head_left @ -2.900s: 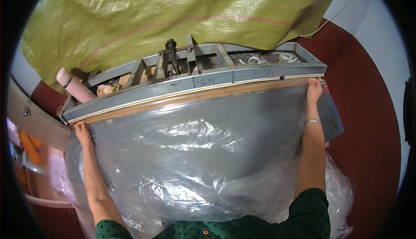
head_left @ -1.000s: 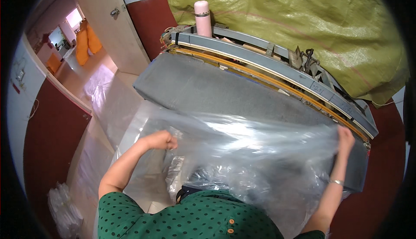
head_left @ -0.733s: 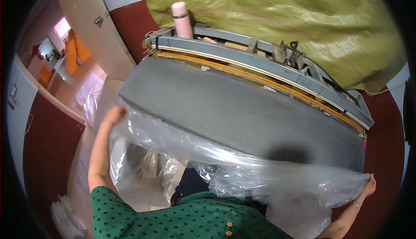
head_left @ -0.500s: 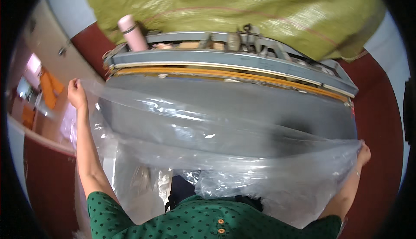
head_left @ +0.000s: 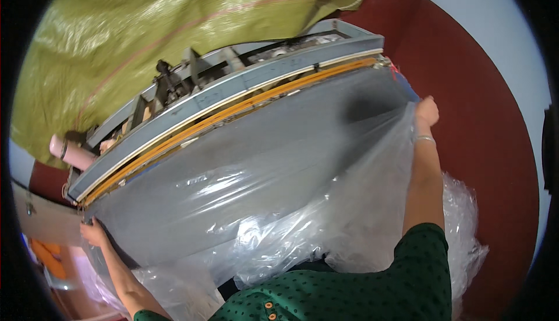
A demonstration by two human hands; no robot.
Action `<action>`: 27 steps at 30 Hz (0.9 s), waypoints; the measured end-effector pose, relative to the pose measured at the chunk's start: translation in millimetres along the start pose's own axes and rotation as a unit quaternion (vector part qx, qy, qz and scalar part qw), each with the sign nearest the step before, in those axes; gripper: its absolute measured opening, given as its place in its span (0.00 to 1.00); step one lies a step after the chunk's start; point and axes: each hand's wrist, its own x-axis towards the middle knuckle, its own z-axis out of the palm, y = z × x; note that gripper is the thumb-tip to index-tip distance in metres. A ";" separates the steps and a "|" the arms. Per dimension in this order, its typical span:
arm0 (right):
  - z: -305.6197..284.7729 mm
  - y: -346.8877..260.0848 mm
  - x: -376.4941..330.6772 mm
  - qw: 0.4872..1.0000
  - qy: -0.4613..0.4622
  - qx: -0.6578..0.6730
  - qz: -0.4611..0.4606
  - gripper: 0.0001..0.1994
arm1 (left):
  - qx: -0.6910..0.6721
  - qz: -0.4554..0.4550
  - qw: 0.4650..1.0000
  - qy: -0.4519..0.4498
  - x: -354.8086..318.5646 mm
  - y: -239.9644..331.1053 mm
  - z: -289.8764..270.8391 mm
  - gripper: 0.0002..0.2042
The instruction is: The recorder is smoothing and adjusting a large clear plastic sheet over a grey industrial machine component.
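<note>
A wide sheet of clear plastic film [head_left: 273, 228] is stretched between my two hands over a dark grey, flat-topped work surface [head_left: 192, 146]. My left hand [head_left: 93, 233] pinches the film's edge at the surface's left end. At the far right corner, my right hand [head_left: 427, 113] grips the other side of the film, with creases fanning out from it. Loose, crumpled film hangs down in front of my body and beyond my right arm.
Along the far edge runs a grey metal frame [head_left: 233, 91] with an orange strip [head_left: 244, 103]. Tools and a pink bottle [head_left: 75, 153] rest in its trough. A yellow-green woven sheet [head_left: 174, 24] lies behind. Dark red wall [head_left: 466, 88] stands right; a door [head_left: 46, 216] is left.
My view has turned, so the bench now slants up to the right. My right hand has carried the film forward to the far right corner; the film lies flatter over the surface.
</note>
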 end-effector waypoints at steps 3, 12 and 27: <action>8.3 -31.1 -8.4 0.999 -0.014 0.017 -0.035 0.10 | -0.188 0.125 0.959 0.174 14.5 -19.3 21.2 0.16; 2.3 -5.1 -3.0 0.998 -0.008 0.031 -0.055 0.08 | -0.523 0.299 0.344 -0.720 -304.9 243.8 -232.5 0.24; 4.9 7.2 5.2 0.995 -0.067 0.042 -0.058 0.12 | -0.200 0.126 0.830 -0.506 -153.8 -0.8 -220.2 0.09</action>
